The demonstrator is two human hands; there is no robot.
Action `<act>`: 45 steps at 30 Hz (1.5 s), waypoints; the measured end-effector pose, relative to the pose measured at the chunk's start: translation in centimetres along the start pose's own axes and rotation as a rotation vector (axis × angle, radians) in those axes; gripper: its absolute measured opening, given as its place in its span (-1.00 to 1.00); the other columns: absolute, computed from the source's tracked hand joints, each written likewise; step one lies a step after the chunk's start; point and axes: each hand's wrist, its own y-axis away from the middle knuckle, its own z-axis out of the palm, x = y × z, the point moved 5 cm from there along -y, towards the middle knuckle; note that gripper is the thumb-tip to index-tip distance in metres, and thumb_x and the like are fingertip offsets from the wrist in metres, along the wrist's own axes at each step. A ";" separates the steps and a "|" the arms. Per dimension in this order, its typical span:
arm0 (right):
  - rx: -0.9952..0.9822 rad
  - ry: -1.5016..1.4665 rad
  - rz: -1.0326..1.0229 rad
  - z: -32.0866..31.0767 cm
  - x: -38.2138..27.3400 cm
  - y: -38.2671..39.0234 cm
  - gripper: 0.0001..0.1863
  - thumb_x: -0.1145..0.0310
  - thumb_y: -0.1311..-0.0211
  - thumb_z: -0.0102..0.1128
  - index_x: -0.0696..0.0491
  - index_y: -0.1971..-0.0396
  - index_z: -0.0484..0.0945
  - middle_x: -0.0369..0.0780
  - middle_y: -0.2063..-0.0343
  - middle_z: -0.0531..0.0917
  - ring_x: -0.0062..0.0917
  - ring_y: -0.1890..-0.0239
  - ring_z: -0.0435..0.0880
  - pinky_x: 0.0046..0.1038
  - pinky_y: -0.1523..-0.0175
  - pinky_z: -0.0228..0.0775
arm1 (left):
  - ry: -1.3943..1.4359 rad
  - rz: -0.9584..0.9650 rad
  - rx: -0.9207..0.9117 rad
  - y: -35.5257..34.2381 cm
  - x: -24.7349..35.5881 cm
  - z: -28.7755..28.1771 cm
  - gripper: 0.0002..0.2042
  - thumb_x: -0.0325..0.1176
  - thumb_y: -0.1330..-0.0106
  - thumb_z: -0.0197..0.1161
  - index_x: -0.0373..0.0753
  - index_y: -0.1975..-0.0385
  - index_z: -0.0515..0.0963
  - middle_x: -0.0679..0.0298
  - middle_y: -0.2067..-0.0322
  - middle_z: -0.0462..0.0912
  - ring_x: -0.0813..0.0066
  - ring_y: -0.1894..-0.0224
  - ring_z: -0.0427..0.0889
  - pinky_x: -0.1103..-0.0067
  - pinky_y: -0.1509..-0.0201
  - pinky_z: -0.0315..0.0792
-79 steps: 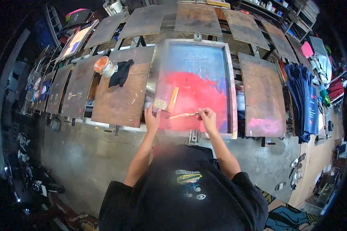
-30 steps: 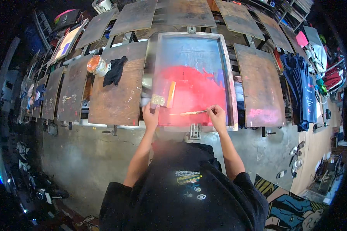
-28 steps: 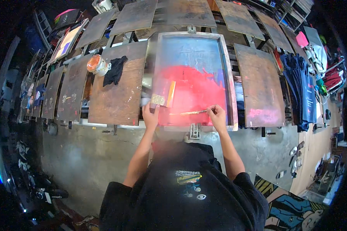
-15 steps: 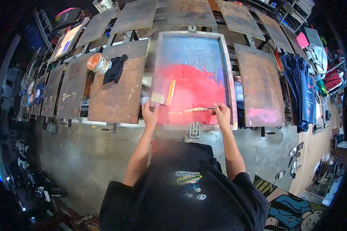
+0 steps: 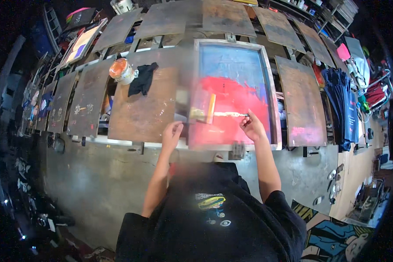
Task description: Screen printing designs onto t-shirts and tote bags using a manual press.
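Observation:
A wooden-framed printing screen (image 5: 273, 96) lies in front of me, its mesh blue at the far end and smeared with red ink (image 5: 244, 98) nearer me. My right hand (image 5: 253, 127) pinches the dark handle of an ink spatula (image 5: 227, 114), whose thin blade is coated in pale ink and points left. The blade's tip comes up to a squeegee (image 5: 211, 109) with an orange-yellow edge, standing in the red area. Left of the frame, my left hand (image 5: 173, 133) is loosely curled and holds nothing; it is apart from the squeegee. A blur veils the frame's left side.
On the brown board (image 5: 144, 118) to the left stand an orange-smeared tub (image 5: 123, 72) and a black cloth (image 5: 142, 79). Another board (image 5: 302, 105) flanks the screen at right, with dark garments (image 5: 339, 105) hanging beyond. A metal clamp (image 5: 237, 150) sits at the screen's near edge.
My left hand has come off the squeegee and moved outside the frame. The squeegee stands more upright. My right hand has lifted the spatula slightly forward. The whole view has shifted.

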 end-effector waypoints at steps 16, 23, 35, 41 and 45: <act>-0.333 0.326 -0.327 41.5 18.6 -15.9 -0.78 0.29 -0.33 0.18 0.15 0.37 0.45 -0.18 0.49 0.63 -0.46 0.50 0.60 -0.44 0.40 0.44 | 0.081 0.035 0.363 2.3 -13.2 -26.4 -0.82 -0.37 -0.41 0.14 -0.34 0.15 0.57 0.34 0.31 0.60 0.63 0.28 0.54 0.66 0.14 0.45; -0.215 0.940 -0.953 51.1 20.7 -20.1 -0.73 0.28 -0.27 0.25 0.17 0.49 0.52 -0.20 0.62 0.66 -0.60 0.63 0.61 -0.55 0.49 0.47 | 0.021 -0.041 0.423 5.3 -15.5 -31.6 -0.82 -0.39 -0.39 0.16 -0.38 0.17 0.56 0.29 0.33 0.63 0.60 0.29 0.58 0.64 0.14 0.46; -0.375 2.004 -1.364 56.7 29.5 -24.1 -0.79 0.20 -0.16 0.17 -0.01 0.40 0.69 -0.04 0.42 0.67 -0.14 0.29 0.68 -0.17 0.18 0.55 | 0.122 -0.192 0.540 11.1 -16.8 -33.5 -0.78 -0.36 -0.32 0.24 -0.39 0.18 0.60 0.20 0.28 0.68 0.52 0.22 0.63 0.61 0.09 0.49; -0.221 2.240 -1.169 57.6 30.0 -26.5 -0.81 0.19 -0.12 0.26 -0.02 0.44 0.71 -0.10 0.39 0.71 -0.23 0.30 0.72 -0.22 0.19 0.58 | 0.056 -0.210 0.482 10.3 -16.4 -34.4 -0.80 -0.40 -0.31 0.23 -0.38 0.18 0.60 0.20 0.26 0.69 0.50 0.17 0.63 0.59 0.03 0.47; -0.295 2.152 -1.145 59.1 29.5 -24.9 -0.73 0.08 -0.12 0.28 -0.03 0.39 0.70 -0.09 0.39 0.70 -0.22 0.26 0.70 -0.22 0.11 0.55 | -0.155 -0.247 0.434 9.9 -19.9 -34.5 -0.79 -0.40 -0.35 0.19 -0.39 0.12 0.57 0.20 0.22 0.69 0.50 0.15 0.65 0.59 0.03 0.50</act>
